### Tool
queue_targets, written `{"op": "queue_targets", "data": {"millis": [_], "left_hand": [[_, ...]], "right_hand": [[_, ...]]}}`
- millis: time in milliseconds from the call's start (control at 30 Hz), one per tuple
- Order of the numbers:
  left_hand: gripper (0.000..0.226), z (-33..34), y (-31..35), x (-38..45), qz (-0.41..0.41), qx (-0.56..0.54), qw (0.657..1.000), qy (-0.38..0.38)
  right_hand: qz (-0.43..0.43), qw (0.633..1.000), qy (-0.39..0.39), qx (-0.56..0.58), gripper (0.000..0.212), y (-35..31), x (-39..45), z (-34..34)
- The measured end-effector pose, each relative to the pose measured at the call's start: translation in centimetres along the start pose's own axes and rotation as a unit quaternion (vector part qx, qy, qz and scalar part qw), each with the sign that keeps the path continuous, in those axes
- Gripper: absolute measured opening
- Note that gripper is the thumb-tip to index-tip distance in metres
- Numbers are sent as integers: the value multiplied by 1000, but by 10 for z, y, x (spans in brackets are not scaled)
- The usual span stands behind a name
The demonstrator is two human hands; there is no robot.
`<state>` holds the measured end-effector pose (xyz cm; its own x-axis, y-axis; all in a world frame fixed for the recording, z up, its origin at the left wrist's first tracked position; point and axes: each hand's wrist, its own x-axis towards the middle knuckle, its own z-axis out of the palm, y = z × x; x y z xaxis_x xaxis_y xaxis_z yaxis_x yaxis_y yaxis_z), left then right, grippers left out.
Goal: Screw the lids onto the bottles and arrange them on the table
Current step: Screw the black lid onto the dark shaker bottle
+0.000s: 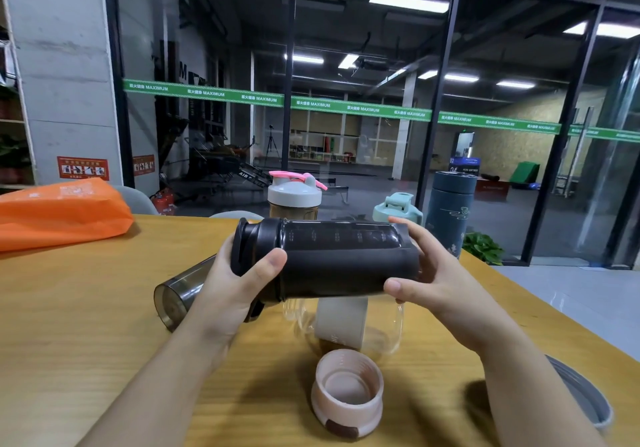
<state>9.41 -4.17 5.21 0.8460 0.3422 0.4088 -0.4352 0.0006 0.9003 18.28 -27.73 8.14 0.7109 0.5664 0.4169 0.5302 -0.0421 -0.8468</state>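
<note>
While the left hand (239, 273) curls round the black lid (254, 244) and the right hand (420, 273) clasps the base of the dark bottle (346, 259), held sideways above the table (86, 308), it looks light, rigid and smooth, so the firm two-ended hold suits twisting.

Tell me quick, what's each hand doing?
Left hand: holding the lid end of the black bottle.
Right hand: holding the same bottle's base end.
</note>
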Motion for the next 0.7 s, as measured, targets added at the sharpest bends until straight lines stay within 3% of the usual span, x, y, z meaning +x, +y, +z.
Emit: {"op": "queue_targets", "data": {"millis": [367, 567, 700], "left_hand": [[113, 2, 1, 1, 21, 15, 1000, -5], [123, 3, -1, 0, 23, 35, 999, -6], [113, 1, -2, 1, 27, 35, 999, 3]], "right_hand": [[27, 998, 56, 1, 50, 5, 6, 4], [93, 992, 60, -61, 78, 5, 7, 2], [74, 995, 53, -31, 63, 3, 6, 4]]}}
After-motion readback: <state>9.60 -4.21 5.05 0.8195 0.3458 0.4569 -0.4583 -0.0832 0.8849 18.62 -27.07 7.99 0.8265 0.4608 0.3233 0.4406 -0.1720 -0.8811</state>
